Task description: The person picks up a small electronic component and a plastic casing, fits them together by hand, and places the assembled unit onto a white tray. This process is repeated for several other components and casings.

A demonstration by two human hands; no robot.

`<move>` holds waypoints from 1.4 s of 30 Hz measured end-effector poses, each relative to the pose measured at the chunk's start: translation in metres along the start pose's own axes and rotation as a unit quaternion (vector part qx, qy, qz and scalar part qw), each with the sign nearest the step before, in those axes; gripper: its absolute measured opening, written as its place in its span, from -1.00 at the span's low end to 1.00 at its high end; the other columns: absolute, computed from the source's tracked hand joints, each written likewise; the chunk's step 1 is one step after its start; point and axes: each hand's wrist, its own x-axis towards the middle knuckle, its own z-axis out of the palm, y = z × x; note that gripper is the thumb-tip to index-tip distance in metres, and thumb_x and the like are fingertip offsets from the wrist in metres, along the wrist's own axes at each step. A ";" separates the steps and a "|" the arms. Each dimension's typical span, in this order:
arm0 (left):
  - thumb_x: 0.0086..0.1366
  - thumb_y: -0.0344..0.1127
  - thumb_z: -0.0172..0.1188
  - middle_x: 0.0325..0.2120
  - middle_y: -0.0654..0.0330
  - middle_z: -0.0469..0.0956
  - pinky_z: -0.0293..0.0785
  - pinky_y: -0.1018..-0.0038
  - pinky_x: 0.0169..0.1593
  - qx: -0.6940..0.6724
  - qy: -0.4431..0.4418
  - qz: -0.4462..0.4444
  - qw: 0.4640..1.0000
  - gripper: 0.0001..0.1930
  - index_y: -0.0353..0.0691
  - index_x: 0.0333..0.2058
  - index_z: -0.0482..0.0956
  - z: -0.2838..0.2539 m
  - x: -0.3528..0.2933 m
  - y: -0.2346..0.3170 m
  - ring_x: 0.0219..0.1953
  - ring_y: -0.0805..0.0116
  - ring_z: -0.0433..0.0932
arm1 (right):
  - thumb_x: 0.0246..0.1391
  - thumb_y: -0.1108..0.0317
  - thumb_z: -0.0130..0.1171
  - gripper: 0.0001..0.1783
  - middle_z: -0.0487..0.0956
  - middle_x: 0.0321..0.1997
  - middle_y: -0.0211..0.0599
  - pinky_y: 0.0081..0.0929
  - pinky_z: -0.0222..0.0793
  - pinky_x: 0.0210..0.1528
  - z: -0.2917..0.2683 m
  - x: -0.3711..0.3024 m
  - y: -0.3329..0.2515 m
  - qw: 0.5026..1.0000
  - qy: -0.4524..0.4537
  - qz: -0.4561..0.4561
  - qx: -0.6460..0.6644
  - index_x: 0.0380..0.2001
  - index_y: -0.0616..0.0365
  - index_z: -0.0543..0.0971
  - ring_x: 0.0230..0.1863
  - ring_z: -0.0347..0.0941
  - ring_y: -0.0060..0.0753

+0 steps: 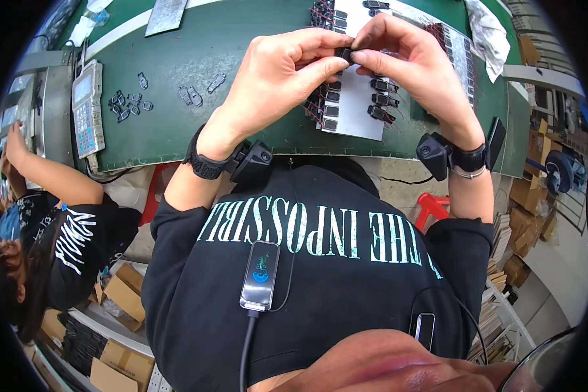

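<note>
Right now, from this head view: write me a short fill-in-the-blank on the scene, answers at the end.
1. The left hand and right hand meet at a small part coloured ____.
2. The bare surface of the worktop is coloured ____.
3. Of left and right, the keypad device sits at the worktop's ____ side.
4. Black straps bearing camera boxes are worn on both the person's ____.

Missing words: black; green; left; wrists.

Left hand (276,70), right hand (413,64) pinch small black part (345,54).
</note>
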 end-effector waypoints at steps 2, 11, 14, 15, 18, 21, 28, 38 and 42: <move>0.28 -0.45 0.22 -0.32 0.22 0.68 0.57 0.62 -0.16 -0.003 0.020 0.005 1.000 -0.71 -0.32 -0.02 0.59 -0.001 0.003 0.001 -0.28 0.55 0.63 | 0.19 0.44 0.19 -0.77 0.56 -0.18 -0.41 -0.64 0.48 -0.09 0.001 0.007 -0.002 1.000 0.007 -0.020 -0.001 -0.09 0.26 0.53 -0.22 0.53 -0.64; 0.33 -0.46 0.16 -0.27 0.12 0.66 0.60 0.59 -0.12 -0.156 0.052 -0.049 0.985 -0.79 -0.40 -0.10 0.58 0.002 0.004 0.001 -0.25 0.46 0.65 | 0.10 0.57 0.17 -0.86 0.55 -0.36 -0.28 -0.63 0.40 -0.25 0.025 0.004 -0.043 0.994 0.086 0.058 -0.022 -0.24 0.28 0.49 -0.34 0.51 -0.47; 0.34 -0.48 0.13 -0.29 0.10 0.65 0.60 0.59 -0.11 -0.167 0.090 -0.030 0.981 -0.81 -0.41 -0.11 0.57 0.002 0.002 0.005 -0.25 0.46 0.65 | 0.17 0.48 0.18 -0.83 0.56 -0.26 -0.37 -0.65 0.44 -0.15 0.022 0.003 -0.023 0.995 0.094 0.021 0.038 -0.18 0.27 0.52 -0.26 0.51 -0.59; 0.34 -0.48 0.13 -0.29 0.10 0.65 0.60 0.59 -0.11 -0.167 0.089 -0.031 0.981 -0.81 -0.41 -0.11 0.57 0.001 0.004 0.006 -0.25 0.46 0.65 | 0.20 0.44 0.19 -0.81 0.56 -0.21 -0.42 -0.66 0.46 -0.10 0.022 0.004 -0.018 0.993 0.097 0.003 0.068 -0.14 0.26 0.53 -0.22 0.52 -0.66; 0.32 -0.52 0.16 -0.27 0.12 0.64 0.60 0.57 -0.11 -0.176 0.102 -0.042 0.978 -0.81 -0.42 -0.10 0.57 -0.004 0.007 0.007 -0.24 0.41 0.65 | 0.20 0.44 0.18 -0.83 0.57 -0.23 -0.42 -0.68 0.45 -0.11 0.025 0.010 -0.021 0.990 0.113 0.030 0.076 -0.16 0.26 0.53 -0.23 0.52 -0.67; 0.29 -0.50 0.20 -0.33 0.15 0.67 0.60 0.58 -0.19 -0.061 0.154 0.026 0.986 -0.82 -0.39 -0.14 0.59 -0.002 0.009 0.000 -0.29 0.49 0.66 | 0.20 0.44 0.19 -0.83 0.57 -0.25 -0.43 -0.69 0.44 -0.13 0.030 0.018 -0.019 0.989 0.134 0.031 0.043 -0.16 0.26 0.54 -0.24 0.51 -0.67; 0.27 -0.51 0.21 -0.31 0.14 0.67 0.59 0.58 -0.23 0.174 0.188 0.168 0.952 -0.83 -0.38 -0.16 0.61 0.012 0.020 0.010 -0.29 0.49 0.66 | 0.09 0.56 0.20 -0.87 0.56 -0.37 -0.32 -0.63 0.41 -0.29 0.037 0.005 -0.050 0.945 0.240 -0.040 -0.217 -0.27 0.28 0.50 -0.35 0.49 -0.60; 0.29 -0.54 0.18 -0.21 0.13 0.64 0.55 0.58 -0.14 -0.026 0.160 -0.049 0.986 -0.67 -0.42 0.03 0.49 0.018 0.006 0.020 -0.24 0.46 0.63 | 0.06 0.52 0.27 -0.87 0.54 -0.35 -0.45 -0.73 0.31 -0.34 0.050 -0.086 0.006 0.941 0.228 0.092 -0.231 -0.28 0.26 0.59 -0.46 0.37 -0.71; 0.31 -0.50 0.17 -0.27 0.16 0.65 0.53 0.62 -0.20 0.004 0.133 -0.032 0.991 -0.76 -0.42 -0.06 0.55 0.013 0.000 0.018 -0.30 0.50 0.61 | 0.03 0.56 0.27 -0.86 0.53 -0.36 -0.41 -0.71 0.28 -0.36 0.053 -0.087 0.009 0.921 0.264 0.042 -0.283 -0.29 0.24 0.61 -0.49 0.36 -0.66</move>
